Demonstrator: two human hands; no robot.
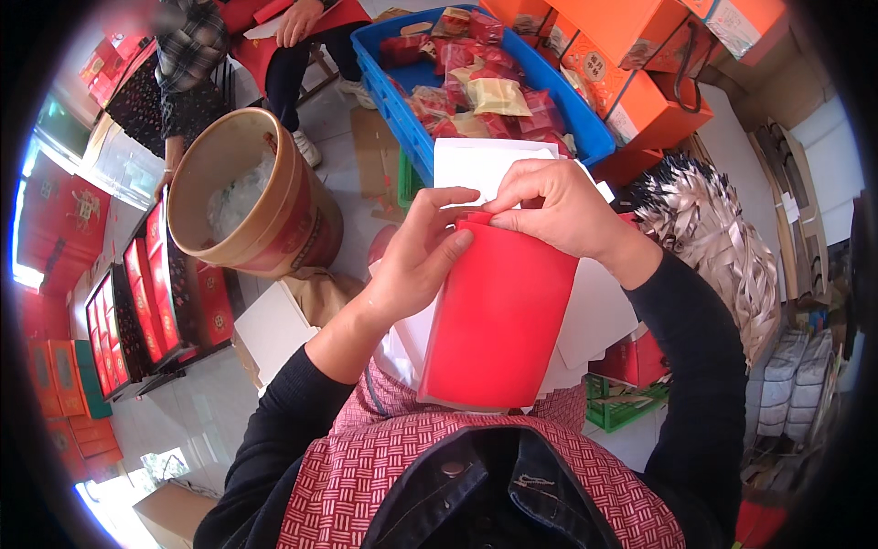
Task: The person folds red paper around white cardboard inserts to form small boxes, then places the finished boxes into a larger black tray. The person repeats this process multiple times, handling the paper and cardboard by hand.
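Observation:
A red, flat, smooth piece, like a folded card box or a stack of card sheets (503, 316), lies tilted over my lap. Its far edge has a small raised flap (477, 218) between my hands. My left hand (422, 256) grips the left far corner, its thumb on the red face and its fingers behind. With thumb and fingers pinched, my right hand (562, 206) holds the same far edge by the flap. White card sheets (594, 316) lie underneath, and another white sheet (462, 165) sticks out beyond my hands.
Ahead is a blue crate (389, 78) of wrapped packets, beside orange gift boxes (608, 78). A large round bin (306, 220) stands left, near red boxes (155, 284). Bundled ribbons (718, 247) hang at right. Two people work at the far left.

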